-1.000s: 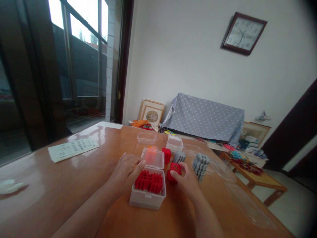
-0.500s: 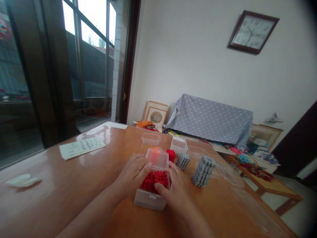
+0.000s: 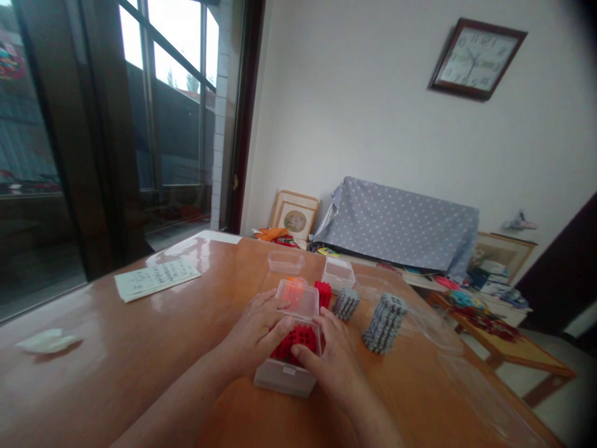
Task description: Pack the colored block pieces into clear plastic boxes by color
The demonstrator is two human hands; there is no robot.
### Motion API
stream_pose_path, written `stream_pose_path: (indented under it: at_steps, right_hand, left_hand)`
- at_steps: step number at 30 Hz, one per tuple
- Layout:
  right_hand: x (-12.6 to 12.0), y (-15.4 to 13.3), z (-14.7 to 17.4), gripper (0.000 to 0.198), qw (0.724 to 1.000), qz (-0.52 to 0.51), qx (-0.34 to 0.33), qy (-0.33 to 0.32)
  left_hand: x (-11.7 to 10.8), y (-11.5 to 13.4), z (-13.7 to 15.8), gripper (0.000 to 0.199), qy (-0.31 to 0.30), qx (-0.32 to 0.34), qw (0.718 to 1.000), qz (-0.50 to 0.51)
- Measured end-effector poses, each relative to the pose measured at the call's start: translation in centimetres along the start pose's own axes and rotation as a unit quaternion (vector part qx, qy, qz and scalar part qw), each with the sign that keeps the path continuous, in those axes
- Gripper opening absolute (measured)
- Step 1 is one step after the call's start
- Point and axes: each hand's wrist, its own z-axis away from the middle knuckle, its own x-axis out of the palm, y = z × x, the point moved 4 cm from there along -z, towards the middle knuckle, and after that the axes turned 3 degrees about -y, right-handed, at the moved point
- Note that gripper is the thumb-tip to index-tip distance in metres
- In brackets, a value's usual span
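A clear plastic box (image 3: 284, 381) with its lid (image 3: 298, 300) tipped back stands in front of me, filled with red interlocking blocks (image 3: 303, 336). My left hand (image 3: 261, 326) curls over the box's left side, its thumb lying across the red blocks and its fingers beside the lid. On the right side, my right hand (image 3: 333, 348) wraps the box wall, with the thumb on the red blocks. Both hands hide parts of the box. Behind the lid, something orange (image 3: 293, 286) shows through the plastic.
Right of the box stand a red block stack (image 3: 323, 294), a short grey stack (image 3: 346, 303) and a taller grey stack (image 3: 385, 323). Clear containers (image 3: 338, 274) (image 3: 285, 261) sit farther back. Paper sheets (image 3: 156, 280) and a crumpled white tissue (image 3: 49, 341) lie left.
My left hand has shifted slightly right, its thumb now farther over the red blocks and covering more of them. The right hand stays in nearly the same place on the box.
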Motion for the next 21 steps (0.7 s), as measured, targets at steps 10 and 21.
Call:
stream_pose_path:
  at_steps: [10,21]
  right_hand:
    - [-2.1,-0.4,0.6,0.033,0.999,-0.010,-0.046,-0.016]
    - [-1.4,-0.4,0.6,0.039,0.997,-0.023,-0.044,-0.060]
  left_hand:
    - [0.1,-0.6,0.2,0.038,0.019,-0.019,1.000,0.002]
    - [-0.4,-0.9,-0.2,0.043,0.037,-0.047,0.997,0.055]
